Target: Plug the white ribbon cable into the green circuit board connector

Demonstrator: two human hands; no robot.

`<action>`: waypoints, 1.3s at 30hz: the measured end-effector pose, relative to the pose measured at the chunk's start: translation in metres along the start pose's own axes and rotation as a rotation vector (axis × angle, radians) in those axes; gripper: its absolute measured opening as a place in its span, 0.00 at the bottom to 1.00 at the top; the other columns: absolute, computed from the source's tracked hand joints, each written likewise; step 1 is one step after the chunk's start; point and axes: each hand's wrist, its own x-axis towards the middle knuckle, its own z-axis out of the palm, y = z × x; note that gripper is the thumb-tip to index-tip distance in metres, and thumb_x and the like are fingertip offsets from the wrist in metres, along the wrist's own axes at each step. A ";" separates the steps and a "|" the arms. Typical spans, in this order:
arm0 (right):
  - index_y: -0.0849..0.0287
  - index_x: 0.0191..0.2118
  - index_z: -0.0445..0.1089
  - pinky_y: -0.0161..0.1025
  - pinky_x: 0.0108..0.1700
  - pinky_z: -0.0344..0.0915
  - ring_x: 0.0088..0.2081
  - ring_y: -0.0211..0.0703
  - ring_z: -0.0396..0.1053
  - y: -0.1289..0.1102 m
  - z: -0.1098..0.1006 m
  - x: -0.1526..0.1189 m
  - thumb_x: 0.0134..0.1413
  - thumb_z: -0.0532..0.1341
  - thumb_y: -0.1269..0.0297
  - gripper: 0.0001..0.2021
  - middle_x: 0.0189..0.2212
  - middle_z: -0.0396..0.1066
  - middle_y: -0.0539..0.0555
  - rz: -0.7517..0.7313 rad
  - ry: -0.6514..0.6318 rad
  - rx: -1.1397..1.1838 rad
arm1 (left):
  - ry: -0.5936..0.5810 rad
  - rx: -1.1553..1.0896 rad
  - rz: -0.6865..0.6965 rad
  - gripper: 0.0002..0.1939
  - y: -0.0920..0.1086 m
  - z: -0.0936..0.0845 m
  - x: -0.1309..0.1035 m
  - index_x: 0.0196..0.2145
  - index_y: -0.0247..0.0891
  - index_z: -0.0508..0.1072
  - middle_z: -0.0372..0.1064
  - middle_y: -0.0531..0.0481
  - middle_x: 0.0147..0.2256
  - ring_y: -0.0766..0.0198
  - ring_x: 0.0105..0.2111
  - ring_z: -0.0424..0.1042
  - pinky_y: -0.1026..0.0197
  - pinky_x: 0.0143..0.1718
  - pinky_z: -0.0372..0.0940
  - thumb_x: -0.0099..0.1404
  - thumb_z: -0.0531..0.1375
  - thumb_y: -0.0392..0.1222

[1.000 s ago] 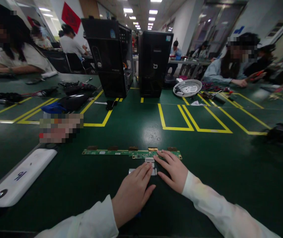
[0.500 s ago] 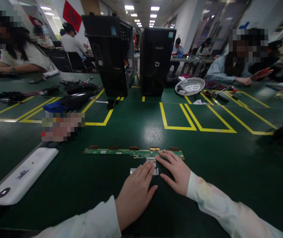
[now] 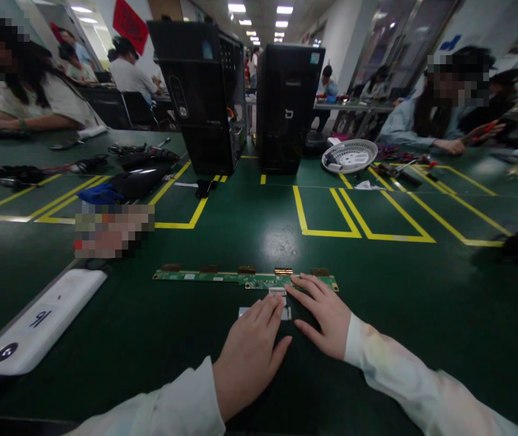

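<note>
A long, narrow green circuit board (image 3: pixel 216 277) lies flat on the table, with several copper-brown flex tabs (image 3: pixel 283 271) along its far edge. On its near edge sits a pale connector (image 3: pixel 278 290). A whitish flat ribbon cable (image 3: pixel 244 312) lies in front of the connector, partly covered by my left hand (image 3: pixel 252 351). That hand's fingers are stretched out together, their tips at the cable and connector. My right hand (image 3: pixel 322 315) is open, fingers spread, its upper fingertips on the right part of the board. The cable's joint with the connector is hidden under fingertips.
Two black computer towers (image 3: pixel 195 103) stand at the back of the green table (image 3: pixel 422 339). A white charger-like box (image 3: pixel 36 327) lies at the left. A white basket (image 3: pixel 350 155), cables (image 3: pixel 18 175) and yellow tape outlines surround the work area. Other people sit at both sides.
Both hands keep nearly the same places at the board and cable. The view has shifted very slightly.
</note>
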 end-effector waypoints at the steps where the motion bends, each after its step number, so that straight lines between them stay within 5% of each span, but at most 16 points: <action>1: 0.59 0.63 0.57 0.57 0.62 0.53 0.63 0.54 0.48 0.000 0.000 0.000 0.54 0.58 0.59 0.30 0.61 0.55 0.60 -0.001 0.004 -0.002 | 0.006 -0.003 -0.002 0.26 0.000 0.001 0.000 0.59 0.32 0.61 0.61 0.40 0.59 0.53 0.58 0.61 0.51 0.56 0.62 0.67 0.52 0.46; 13: 0.59 0.63 0.56 0.57 0.62 0.53 0.63 0.55 0.47 0.002 0.001 0.000 0.56 0.57 0.57 0.30 0.62 0.54 0.61 -0.011 -0.009 -0.018 | 0.046 -0.048 -0.007 0.24 -0.005 0.005 0.002 0.59 0.34 0.61 0.61 0.42 0.59 0.54 0.58 0.61 0.48 0.58 0.60 0.68 0.50 0.45; 19: 0.60 0.63 0.56 0.59 0.62 0.53 0.63 0.55 0.48 0.004 0.003 -0.001 0.59 0.54 0.55 0.28 0.62 0.54 0.62 -0.031 0.003 -0.052 | 0.160 -0.166 -0.030 0.23 -0.017 -0.003 0.008 0.60 0.38 0.59 0.59 0.44 0.60 0.60 0.59 0.60 0.54 0.57 0.61 0.70 0.48 0.44; 24: 0.60 0.63 0.56 0.57 0.62 0.53 0.63 0.54 0.49 0.006 0.004 -0.001 0.63 0.50 0.54 0.26 0.62 0.55 0.62 -0.037 -0.002 -0.072 | 0.363 -0.139 -0.120 0.23 -0.083 -0.032 0.021 0.60 0.35 0.59 0.57 0.42 0.61 0.60 0.61 0.55 0.51 0.61 0.54 0.71 0.45 0.44; 31: 0.64 0.65 0.52 0.54 0.63 0.53 0.63 0.50 0.50 0.012 0.007 0.000 0.64 0.48 0.54 0.28 0.61 0.56 0.62 -0.051 0.001 -0.051 | 0.286 -0.006 -0.327 0.25 -0.206 -0.050 -0.002 0.52 0.32 0.68 0.65 0.39 0.55 0.55 0.57 0.61 0.50 0.60 0.53 0.68 0.43 0.50; 35: 0.64 0.65 0.51 0.55 0.63 0.52 0.64 0.51 0.49 0.013 0.005 -0.001 0.65 0.47 0.54 0.28 0.61 0.56 0.63 -0.049 0.006 -0.045 | 0.211 -0.006 -0.434 0.27 -0.236 -0.051 -0.019 0.51 0.33 0.69 0.69 0.40 0.52 0.54 0.53 0.66 0.50 0.57 0.57 0.68 0.42 0.53; 39: 0.60 0.62 0.57 0.57 0.63 0.50 0.65 0.51 0.47 0.007 0.000 0.001 0.65 0.46 0.56 0.24 0.61 0.56 0.62 -0.080 0.024 -0.054 | 0.161 -0.013 -0.464 0.29 -0.241 -0.050 -0.021 0.51 0.33 0.70 0.69 0.41 0.52 0.54 0.53 0.66 0.52 0.56 0.58 0.67 0.42 0.54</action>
